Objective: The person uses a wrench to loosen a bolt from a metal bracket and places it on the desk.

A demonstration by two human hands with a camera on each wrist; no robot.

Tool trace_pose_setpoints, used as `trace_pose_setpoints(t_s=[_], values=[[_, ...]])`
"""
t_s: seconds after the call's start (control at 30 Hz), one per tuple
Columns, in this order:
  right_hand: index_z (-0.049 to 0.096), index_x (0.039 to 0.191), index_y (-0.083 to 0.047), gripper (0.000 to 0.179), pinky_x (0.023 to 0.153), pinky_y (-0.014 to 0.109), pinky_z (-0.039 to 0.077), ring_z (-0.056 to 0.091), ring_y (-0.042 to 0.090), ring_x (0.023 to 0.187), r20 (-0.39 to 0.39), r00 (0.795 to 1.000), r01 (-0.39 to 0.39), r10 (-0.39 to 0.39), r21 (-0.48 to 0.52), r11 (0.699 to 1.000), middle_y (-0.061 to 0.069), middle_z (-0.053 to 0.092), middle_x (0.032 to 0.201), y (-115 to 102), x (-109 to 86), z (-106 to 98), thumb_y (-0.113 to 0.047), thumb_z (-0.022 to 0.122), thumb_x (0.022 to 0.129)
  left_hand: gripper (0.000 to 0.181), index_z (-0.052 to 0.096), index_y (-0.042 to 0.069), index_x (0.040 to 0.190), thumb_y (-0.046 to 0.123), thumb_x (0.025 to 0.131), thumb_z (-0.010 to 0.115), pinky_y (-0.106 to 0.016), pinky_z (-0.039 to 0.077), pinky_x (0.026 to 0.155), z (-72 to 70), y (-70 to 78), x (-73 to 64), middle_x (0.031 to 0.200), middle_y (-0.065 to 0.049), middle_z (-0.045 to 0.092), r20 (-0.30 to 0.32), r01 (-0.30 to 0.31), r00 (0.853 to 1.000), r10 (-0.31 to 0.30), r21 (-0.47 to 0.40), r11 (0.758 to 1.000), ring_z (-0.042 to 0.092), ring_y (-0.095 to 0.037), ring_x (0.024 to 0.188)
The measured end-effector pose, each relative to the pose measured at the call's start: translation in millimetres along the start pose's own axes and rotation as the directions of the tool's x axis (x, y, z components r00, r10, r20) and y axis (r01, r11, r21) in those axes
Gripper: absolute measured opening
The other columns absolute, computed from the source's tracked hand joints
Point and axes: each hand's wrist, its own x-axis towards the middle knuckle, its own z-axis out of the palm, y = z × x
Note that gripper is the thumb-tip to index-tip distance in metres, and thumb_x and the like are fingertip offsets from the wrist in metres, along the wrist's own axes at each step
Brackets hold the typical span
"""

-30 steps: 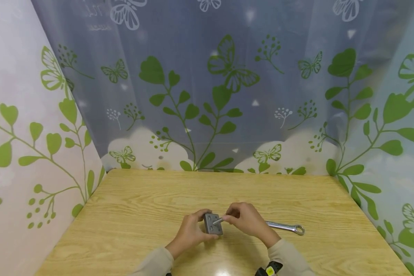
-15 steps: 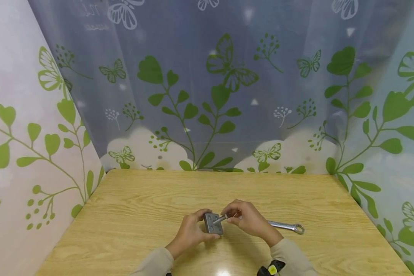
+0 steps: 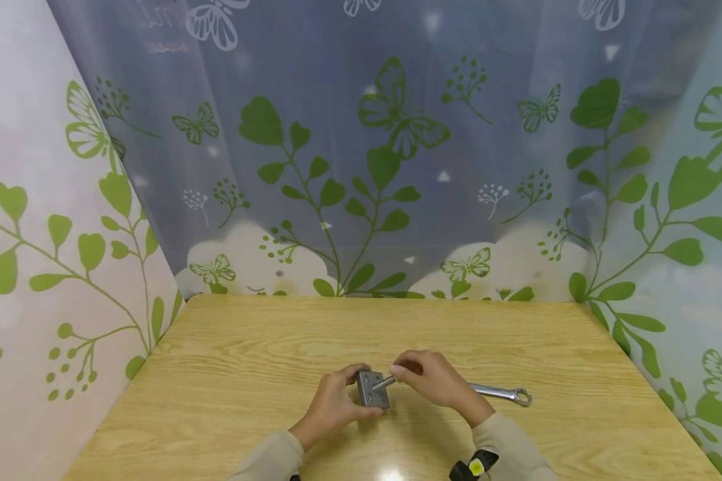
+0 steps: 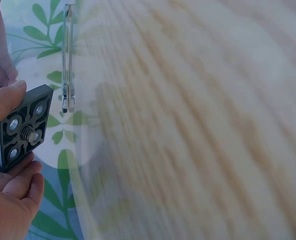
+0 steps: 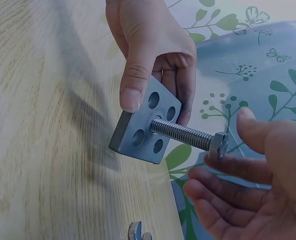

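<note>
My left hand [image 3: 332, 409] grips a square grey metal plate [image 5: 147, 127] by its edges, thumb on one side and fingers on the other. Holes sit near the plate's corners. A long hex bolt [image 5: 183, 134] runs through its centre, and the threaded tip [image 4: 30, 134] pokes out a little on the far face in the left wrist view. At the bolt's hex head [image 5: 218, 146] is my right hand [image 5: 248, 175]. Its thumb stands apart from the head, while the index finger lies against or just under it; contact is hard to tell.
A combination wrench [image 3: 501, 394] lies on the wooden table [image 3: 247, 347], to the right of and partly behind my right hand. Printed curtains [image 3: 349, 200] with leaves and butterflies close off the back and both sides of the table.
My right hand's fingers have shifted at the bolt head, opening and moving slightly right and up along it. More of the bolt shows. My left hand and the plate have stayed put.
</note>
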Motion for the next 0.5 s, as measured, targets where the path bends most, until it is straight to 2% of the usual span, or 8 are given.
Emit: trace_pose_setpoints(t_s=[0.13,0.27,0.4,0.5], values=[[0.072,0.091,-0.012,0.04,0.059,0.026,0.051,0.06,0.011,0.068,-0.042,0.999,-0.036,0.034,-0.027,0.999,-0.003,0.066,0.079,-1.3,1.4,-0.7,-0.043,0.049,0.099,0.072,0.059,-0.003,0.122,0.025,0.063,0.09,-0.043,0.056,0.086,-0.8,0.7,1.1,0.117,-0.016,0.066,-0.005,0.005,1.0,-0.005,0.003,1.0,0.066,-0.035,0.101],[0.07,0.08,-0.013,0.042,0.053,0.026,0.049,0.056,0.01,0.058,-0.048,0.996,-0.076,0.075,-0.031,0.997,-0.002,0.063,0.068,-4.6,2.3,0.1,-0.046,0.05,0.097,0.071,0.059,-0.002,0.122,0.026,0.064,0.09,-0.042,0.056,0.086,-1.6,1.6,1.3,0.116,-0.016,0.067,-0.005,0.002,1.0,-0.002,-0.001,1.0,0.066,-0.033,0.101],[0.07,0.078,-0.013,0.036,0.05,0.026,0.048,0.055,0.011,0.055,-0.036,0.996,-0.088,0.087,-0.032,0.996,-0.002,0.061,0.064,-6.7,2.7,1.8,-0.043,0.057,0.095,0.07,0.06,-0.001,0.121,0.027,0.065,0.09,-0.041,0.056,0.086,-1.5,1.5,0.7,0.115,-0.014,0.067,0.0,-0.013,1.0,0.013,0.003,1.0,0.067,-0.03,0.1],[0.07,0.083,-0.012,0.025,0.053,0.024,0.05,0.058,0.009,0.061,-0.018,0.999,-0.038,0.037,-0.042,0.998,-0.003,0.064,0.071,-5.7,2.8,3.2,-0.035,0.063,0.092,0.068,0.059,-0.001,0.121,0.026,0.065,0.089,-0.04,0.056,0.087,-1.7,0.8,-1.1,0.115,-0.014,0.067,0.007,-0.029,1.0,0.029,0.009,1.0,0.067,-0.028,0.101]])
